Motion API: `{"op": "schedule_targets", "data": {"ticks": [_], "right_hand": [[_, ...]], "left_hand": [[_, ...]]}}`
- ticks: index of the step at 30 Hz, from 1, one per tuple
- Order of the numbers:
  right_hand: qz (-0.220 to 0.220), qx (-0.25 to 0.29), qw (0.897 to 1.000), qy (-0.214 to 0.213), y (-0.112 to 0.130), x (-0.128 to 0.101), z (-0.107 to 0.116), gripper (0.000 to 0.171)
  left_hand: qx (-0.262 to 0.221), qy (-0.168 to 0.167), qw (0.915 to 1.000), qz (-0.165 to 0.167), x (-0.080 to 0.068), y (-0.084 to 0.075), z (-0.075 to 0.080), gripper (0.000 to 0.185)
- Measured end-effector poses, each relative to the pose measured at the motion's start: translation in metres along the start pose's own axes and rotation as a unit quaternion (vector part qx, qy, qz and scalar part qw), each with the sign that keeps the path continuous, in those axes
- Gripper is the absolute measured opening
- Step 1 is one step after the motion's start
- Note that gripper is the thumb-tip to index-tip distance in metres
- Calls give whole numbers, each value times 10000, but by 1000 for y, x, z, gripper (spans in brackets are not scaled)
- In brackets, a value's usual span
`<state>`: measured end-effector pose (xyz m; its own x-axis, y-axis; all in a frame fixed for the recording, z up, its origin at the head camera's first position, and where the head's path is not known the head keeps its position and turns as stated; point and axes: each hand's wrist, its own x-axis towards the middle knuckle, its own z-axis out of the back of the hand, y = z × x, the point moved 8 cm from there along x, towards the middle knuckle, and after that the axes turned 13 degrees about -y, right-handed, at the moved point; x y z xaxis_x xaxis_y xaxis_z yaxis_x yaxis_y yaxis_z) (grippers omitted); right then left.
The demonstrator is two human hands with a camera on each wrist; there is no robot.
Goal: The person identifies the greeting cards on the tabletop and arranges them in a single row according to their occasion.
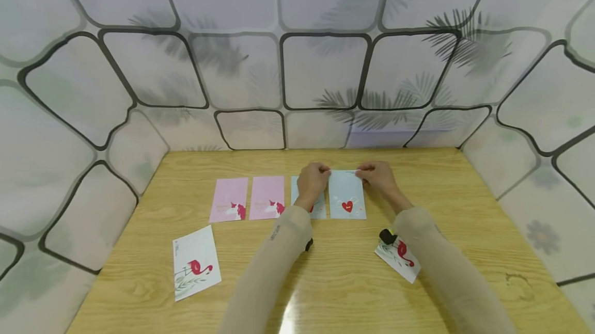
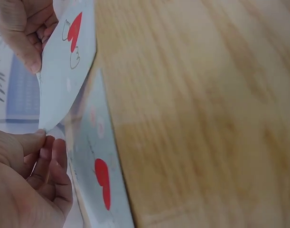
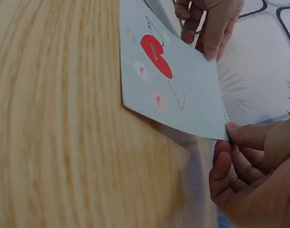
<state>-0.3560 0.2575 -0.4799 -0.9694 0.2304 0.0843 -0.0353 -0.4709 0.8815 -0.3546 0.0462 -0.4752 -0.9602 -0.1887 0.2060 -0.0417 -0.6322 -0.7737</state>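
Two hands pinching one pale blue heart card (image 1: 346,195) by its far corners: left hand (image 1: 313,179) on the left corner, right hand (image 1: 377,175) on the right, fingertips (image 3: 236,131) closed on the very edge. Held at the back of the row, far edge lifted, near edge down on the wooden table (image 1: 334,282), just right of a second blue heart card (image 2: 99,171) mostly hidden under the left wrist.

Likely trouble: so thin a grip at the corners could slip and drop the card askew, or let it slide over its blue neighbour, already touching or nearly so. Pulling the corners apart or inward could bow or crease the thin paper; a bend shows already in the left wrist view. Sleeves hanging low could sweep the flamingo card (image 1: 398,259) under the right forearm.

Further left in the row, two pink cards (image 1: 248,198); nearer and well apart, another flamingo card (image 1: 195,263) lying tilted. Light wood-grain tabletop, glossy with a glare patch near the front edge. Enclosed on three sides by pale panels (image 1: 325,65) printed with dark rounded outlines and grey palm-leaf shadows.
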Motion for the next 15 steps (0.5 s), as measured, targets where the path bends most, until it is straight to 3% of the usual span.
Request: {"op": "schedule_targets", "data": {"ticks": [15], "right_hand": [[283, -602, 9978, -65, -7, 2, -10, 17]], "left_hand": [[588, -89, 9981, -170, 0, 8, -9, 13]]}}
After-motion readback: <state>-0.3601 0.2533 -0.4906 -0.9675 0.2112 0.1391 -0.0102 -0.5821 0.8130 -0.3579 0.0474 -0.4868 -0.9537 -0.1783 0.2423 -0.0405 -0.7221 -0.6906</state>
